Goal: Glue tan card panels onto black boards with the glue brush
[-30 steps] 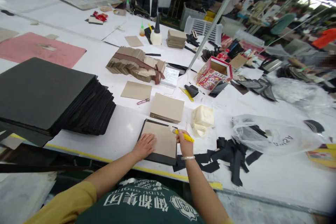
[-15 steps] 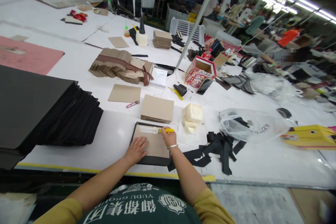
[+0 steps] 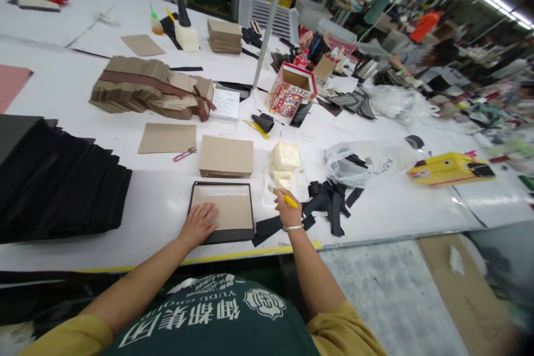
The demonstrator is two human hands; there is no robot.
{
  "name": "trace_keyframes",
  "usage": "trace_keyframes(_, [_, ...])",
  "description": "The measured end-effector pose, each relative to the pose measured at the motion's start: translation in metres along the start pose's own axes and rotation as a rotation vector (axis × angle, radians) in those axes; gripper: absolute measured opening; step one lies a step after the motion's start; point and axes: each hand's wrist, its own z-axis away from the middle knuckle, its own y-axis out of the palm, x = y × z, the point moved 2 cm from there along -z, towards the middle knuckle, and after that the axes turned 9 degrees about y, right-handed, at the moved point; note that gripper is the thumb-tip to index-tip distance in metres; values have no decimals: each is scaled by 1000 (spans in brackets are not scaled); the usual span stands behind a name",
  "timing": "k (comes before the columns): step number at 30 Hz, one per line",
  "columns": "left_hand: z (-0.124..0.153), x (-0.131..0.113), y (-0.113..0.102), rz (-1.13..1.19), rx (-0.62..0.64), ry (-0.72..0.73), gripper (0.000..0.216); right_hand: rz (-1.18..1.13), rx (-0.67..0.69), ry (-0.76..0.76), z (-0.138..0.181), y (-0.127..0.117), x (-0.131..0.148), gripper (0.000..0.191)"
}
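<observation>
My left hand [image 3: 201, 225] lies flat, fingers spread, on the left part of a tan cardboard piece [image 3: 231, 210]. That cardboard sits on a black sheet [image 3: 229, 235] whose edges show around it, and a shiny wet-looking strip runs along its far edge. In my right hand [image 3: 287, 212] is a yellow-handled brush [image 3: 287, 198], held to the right of the cardboard with its bristles toward a cream-coloured container [image 3: 285, 157]. Just beyond the black sheet stands a stack of cardboard pieces [image 3: 226, 156].
A tall stack of black sheets [image 3: 62, 183] rises at the left. Black strips [image 3: 329, 200] and a clear plastic bag [image 3: 346, 162] lie to the right. Pink thread snips [image 3: 184, 154], a tied cardboard bundle [image 3: 146, 89] and a red patterned box [image 3: 292, 89] are farther back. A yellow box [image 3: 446, 169] is far right.
My right hand has lifted the brush off the cardboard's far edge and moved it right, near the cream container. My left hand stays on the cardboard. The whole view has shifted rightward.
</observation>
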Motion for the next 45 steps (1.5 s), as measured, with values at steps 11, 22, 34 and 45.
trace_keyframes(11, [-11,-14,-13,-36,70,-73,48,650,60,-373,91,36,-91,28])
trace_keyframes(22, [-18,-17,-24,17,128,-150,54,280,32,-109,83,19,-67,8])
trace_keyframes(34, [-53,-80,-57,1289,366,-132,32,-393,82,-123,63,-7,56,30])
trace_keyframes(45, [-42,-13,-64,1154,9,-480,60,-563,267,74,21,48,42,38])
